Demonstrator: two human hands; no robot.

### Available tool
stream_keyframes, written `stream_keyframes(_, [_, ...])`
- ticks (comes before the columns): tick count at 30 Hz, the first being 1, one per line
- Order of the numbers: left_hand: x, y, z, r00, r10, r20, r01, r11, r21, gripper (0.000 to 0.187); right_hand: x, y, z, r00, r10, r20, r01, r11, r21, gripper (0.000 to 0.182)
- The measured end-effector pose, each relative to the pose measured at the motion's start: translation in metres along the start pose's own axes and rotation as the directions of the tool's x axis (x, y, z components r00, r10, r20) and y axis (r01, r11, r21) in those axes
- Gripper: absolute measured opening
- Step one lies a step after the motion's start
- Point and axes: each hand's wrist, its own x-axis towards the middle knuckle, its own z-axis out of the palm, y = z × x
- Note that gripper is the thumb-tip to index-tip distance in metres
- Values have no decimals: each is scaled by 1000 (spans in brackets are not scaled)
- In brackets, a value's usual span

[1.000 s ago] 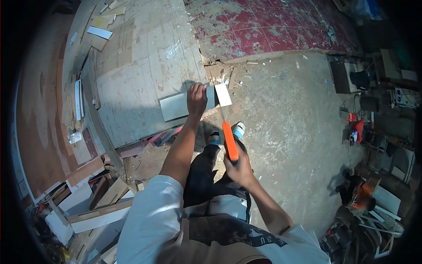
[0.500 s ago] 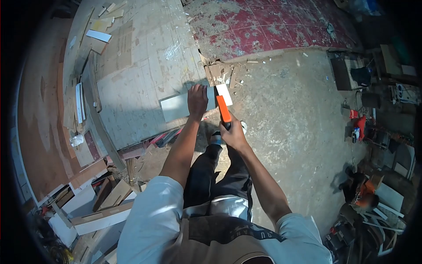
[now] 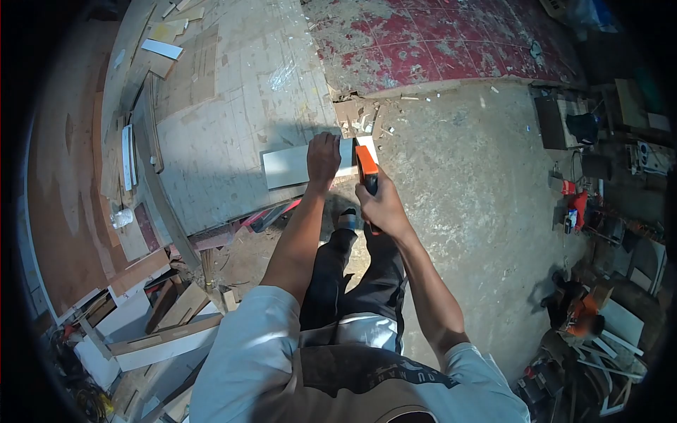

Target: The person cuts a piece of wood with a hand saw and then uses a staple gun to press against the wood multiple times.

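A white board (image 3: 285, 167) lies along the near edge of the wooden work table (image 3: 204, 169). Pressed on the board's right part is my left hand (image 3: 324, 158), its fingers bent and close together; what lies under the fingertips is hidden. My right hand (image 3: 384, 206) is wrapped round the black handle of an orange saw-like tool (image 3: 367, 161). The tool crosses the board near its right end, just beyond the table's corner. A short white part of the board shows to the right of the tool.
Small wood scraps (image 3: 361, 120) lie past the table corner. Offcuts (image 3: 162, 48) rest on the table's far left. Boards (image 3: 169, 345) are piled at lower left. Another person (image 3: 580, 316) in orange is at the lower right, near more boards and tools.
My right hand and the tool have shifted toward my body, and more of the tool's lower end shows below the hand. The whole view has moved slightly.
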Motion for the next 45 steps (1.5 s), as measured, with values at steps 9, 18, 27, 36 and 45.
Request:
stream_keyframes(9, [15, -7, 7, 992, 65, -108, -70, 996, -47, 12, -101, -10, -15, 981, -193, -19, 188, 971, -148, 38])
stream_keyframes(18, [7, -8, 4, 999, -42, -4, 42, 999, -23, 15, 27, 38, 6, 981, -192, -40, 181, 965, -192, 29])
stream_keyframes(27, [13, -7, 7, 994, 15, -106, -21, 998, -52, 16, -112, 3, -13, 983, -180, -44, 170, 970, -175, 37])
stream_keyframes(36, [13, -9, 4, 998, -53, -25, 52, 998, -25, 15, 41, 53, 11, 937, -337, -94, 320, 934, -161, 20])
stream_keyframes(45, [10, -6, 6, 1000, 9, 4, -9, 1000, -17, 18, -50, 9, -2, 990, -134, -49, 126, 982, -144, 31])
